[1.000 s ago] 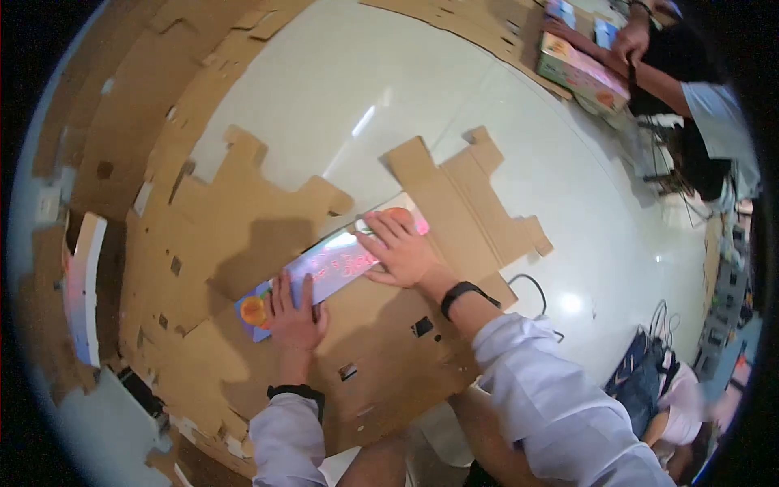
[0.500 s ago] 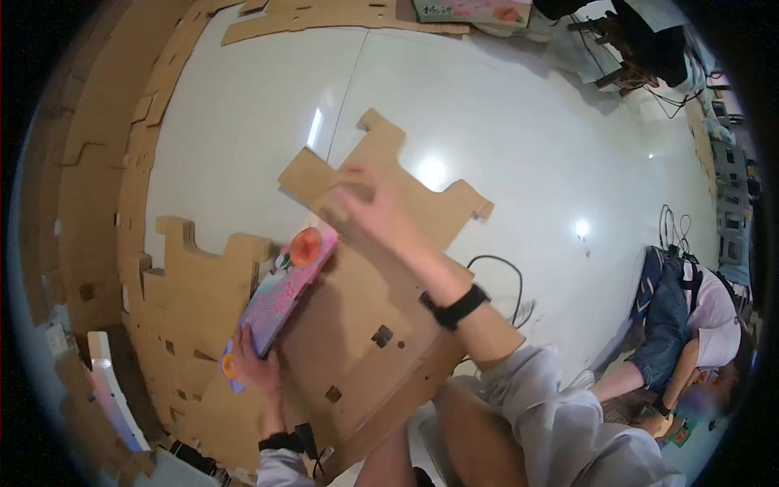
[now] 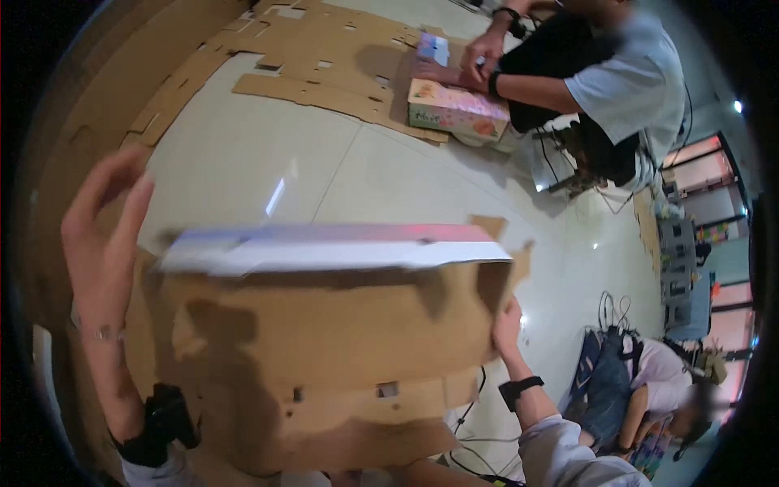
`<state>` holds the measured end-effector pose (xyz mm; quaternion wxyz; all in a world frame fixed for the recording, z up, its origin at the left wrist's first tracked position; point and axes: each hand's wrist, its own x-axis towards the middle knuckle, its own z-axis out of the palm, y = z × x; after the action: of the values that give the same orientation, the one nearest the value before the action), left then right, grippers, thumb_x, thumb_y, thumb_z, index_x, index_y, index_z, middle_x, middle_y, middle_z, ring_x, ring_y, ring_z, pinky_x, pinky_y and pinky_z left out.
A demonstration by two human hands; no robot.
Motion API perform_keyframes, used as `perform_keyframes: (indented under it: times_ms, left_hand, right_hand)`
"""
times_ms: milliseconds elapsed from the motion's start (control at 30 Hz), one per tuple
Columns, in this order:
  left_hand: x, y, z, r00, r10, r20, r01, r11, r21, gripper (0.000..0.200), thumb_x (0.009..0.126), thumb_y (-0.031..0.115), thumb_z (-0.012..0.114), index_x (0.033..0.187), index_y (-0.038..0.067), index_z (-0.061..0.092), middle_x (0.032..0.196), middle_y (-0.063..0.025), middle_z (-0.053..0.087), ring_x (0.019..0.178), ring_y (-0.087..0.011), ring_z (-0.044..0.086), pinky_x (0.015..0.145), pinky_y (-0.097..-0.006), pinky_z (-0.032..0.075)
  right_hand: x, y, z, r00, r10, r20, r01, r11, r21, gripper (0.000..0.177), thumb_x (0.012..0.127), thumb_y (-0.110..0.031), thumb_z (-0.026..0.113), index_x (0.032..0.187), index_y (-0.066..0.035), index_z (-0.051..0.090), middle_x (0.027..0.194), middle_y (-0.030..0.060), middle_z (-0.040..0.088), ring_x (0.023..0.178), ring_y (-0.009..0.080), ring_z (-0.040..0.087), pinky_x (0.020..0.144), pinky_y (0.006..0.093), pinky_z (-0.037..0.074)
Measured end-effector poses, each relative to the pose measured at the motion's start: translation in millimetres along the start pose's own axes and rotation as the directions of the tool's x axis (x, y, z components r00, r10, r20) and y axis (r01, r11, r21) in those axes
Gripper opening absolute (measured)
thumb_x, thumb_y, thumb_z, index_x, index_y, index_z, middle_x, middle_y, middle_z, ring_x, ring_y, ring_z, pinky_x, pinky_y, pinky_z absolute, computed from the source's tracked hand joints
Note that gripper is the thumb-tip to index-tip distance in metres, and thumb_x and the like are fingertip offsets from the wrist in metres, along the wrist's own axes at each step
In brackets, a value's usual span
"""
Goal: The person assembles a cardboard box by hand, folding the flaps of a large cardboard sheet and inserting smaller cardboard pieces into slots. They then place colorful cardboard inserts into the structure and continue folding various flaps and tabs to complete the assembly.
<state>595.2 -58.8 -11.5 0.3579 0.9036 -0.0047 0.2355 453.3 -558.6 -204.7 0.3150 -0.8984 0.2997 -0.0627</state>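
From where I stand, the cardboard carton [image 3: 324, 325] is right in front of the person, over the pale tiled floor [image 3: 235, 170], its plain brown inside turned up toward the face. Along its far side runs 1 raised strip [image 3: 341, 235], printed blue at the left end and going to pink at the right, with a white edge below; it's a bit blurred. Nearer the person, the brown board has 2 dark squarish cutouts [image 3: 387, 390] and 2 little round holes [image 3: 396, 407].

The right hand [image 3: 508, 326] has hold of the carton's right side, fingers closed on the board near the strip's right end. The left hand [image 3: 105, 235] is up in the air just beside the strip's left end, fingers wide and bent, the thumb well apart from the others. Each wrist wears a black band, and the left one carries a chunky black piece [image 3: 172, 415].

Black cables [image 3: 479, 398] trail on the floor just past the carton's near right corner. Across the way, flattened cardboard [image 3: 324, 61] is spread out, and there 1 co-worker [image 3: 625, 89] leans over a printed box [image 3: 458, 105], both hands at its top. Another person [image 3: 649, 381] in a pale top sits low over on the right.
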Motion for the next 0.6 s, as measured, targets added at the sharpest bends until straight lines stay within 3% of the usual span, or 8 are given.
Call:
perform_keyframes:
  times_ms: [200, 267, 300, 333, 400, 433, 500, 600]
  left_hand:
    - [-73, 5, -23, 0.938, 0.131, 0.32, -0.114, 0.991, -0.069, 0.019, 0.074, 0.004, 0.067, 0.093, -0.002, 0.064, 0.085, -0.0122, 0.065, 0.079, -0.0244, 0.063, 0.076, -0.03, 0.047]
    - [-133, -26, -41, 0.937, -0.077, 0.34, 0.079, 0.997, 0.007, 0.019, 0.076, 0.006, 0.066, 0.094, -0.002, 0.065, 0.085, -0.0121, 0.066, 0.079, -0.0251, 0.063, 0.076, -0.0307, 0.047]
    - [-171, -45, -47, 0.874, -0.374, 0.309, 0.396, 0.918, -0.008, 0.021, 0.077, 0.008, 0.066, 0.096, -0.001, 0.065, 0.089, -0.0121, 0.066, 0.083, -0.0255, 0.062, 0.076, -0.0317, 0.047]
    - [-210, -62, -51, 0.721, -0.638, 0.272, 0.669, 0.742, -0.033, 0.023, 0.078, 0.011, 0.066, 0.097, -0.001, 0.065, 0.093, -0.0121, 0.066, 0.086, -0.0259, 0.062, 0.077, -0.0328, 0.047]
    - [-279, -81, -64, 0.417, -0.855, 0.308, 0.81, 0.503, 0.301, 0.039, 0.079, 0.021, 0.066, 0.112, 0.001, 0.059, 0.118, -0.0159, 0.058, 0.109, -0.0313, 0.054, 0.091, -0.0411, 0.043]
    - [-312, -84, -63, 0.524, -0.802, 0.286, 0.671, 0.596, 0.442, 0.044, 0.08, 0.024, 0.064, 0.117, 0.002, 0.055, 0.125, -0.0165, 0.052, 0.116, -0.0331, 0.048, 0.095, -0.044, 0.039]
    - [-368, -88, -56, 0.698, -0.652, 0.296, 0.325, 0.657, 0.681, 0.054, 0.083, 0.031, 0.059, 0.128, 0.004, 0.048, 0.14, -0.0178, 0.039, 0.129, -0.0367, 0.035, 0.103, -0.0498, 0.03]
    - [-409, -98, -31, 0.728, -0.649, 0.222, 0.236, 0.541, 0.807, 0.061, 0.086, 0.036, 0.05, 0.137, 0.006, 0.036, 0.148, -0.0189, 0.025, 0.135, -0.0408, 0.022, 0.108, -0.0544, 0.019]
  right_hand:
    - [7, 135, -83, 0.857, 0.49, -0.162, -0.503, 0.724, -0.471, 0.073, 0.08, -0.055, 0.058, 0.118, 0.007, 0.051, 0.116, 0.0308, 0.055, 0.11, 0.0423, 0.053, 0.096, 0.0451, 0.04]
    - [2, 173, -93, 0.904, 0.405, -0.137, -0.389, 0.647, -0.655, 0.072, 0.082, -0.052, 0.056, 0.125, 0.005, 0.046, 0.125, 0.0309, 0.048, 0.114, 0.0443, 0.049, 0.096, 0.0465, 0.04]
    - [-5, 184, -90, 0.924, 0.368, -0.108, -0.323, 0.595, -0.736, 0.072, 0.083, -0.051, 0.055, 0.128, 0.004, 0.043, 0.129, 0.031, 0.044, 0.116, 0.0453, 0.046, 0.096, 0.0472, 0.04]
    - [-9, 173, -80, 0.935, 0.341, -0.102, -0.315, 0.662, -0.68, 0.072, 0.083, -0.05, 0.055, 0.13, 0.002, 0.041, 0.131, 0.0304, 0.041, 0.118, 0.0455, 0.044, 0.097, 0.0479, 0.038]
    - [-13, 126, -62, 0.955, 0.278, -0.105, -0.289, 0.781, -0.554, 0.071, 0.083, -0.048, 0.057, 0.133, -0.001, 0.039, 0.136, 0.0293, 0.035, 0.121, 0.0457, 0.04, 0.1, 0.0492, 0.035]
    - [-15, 160, -46, 0.996, -0.081, 0.027, 0.071, 0.611, -0.789, 0.072, 0.081, -0.047, 0.06, 0.135, -0.005, 0.038, 0.136, 0.0292, 0.036, 0.124, 0.0443, 0.037, 0.104, 0.0511, 0.03]
    - [-54, 50, -16, 0.952, -0.085, 0.295, 0.254, 0.756, -0.604, 0.072, 0.079, -0.047, 0.063, 0.134, -0.005, 0.04, 0.138, 0.029, 0.034, 0.127, 0.0441, 0.034, 0.105, 0.0524, 0.026]
    - [-91, 5, 51, 0.766, -0.264, 0.587, 0.485, 0.836, -0.257, 0.082, 0.075, -0.05, 0.065, 0.138, -0.007, 0.036, 0.146, 0.0271, 0.021, 0.134, 0.0453, 0.022, 0.107, 0.0547, 0.022]
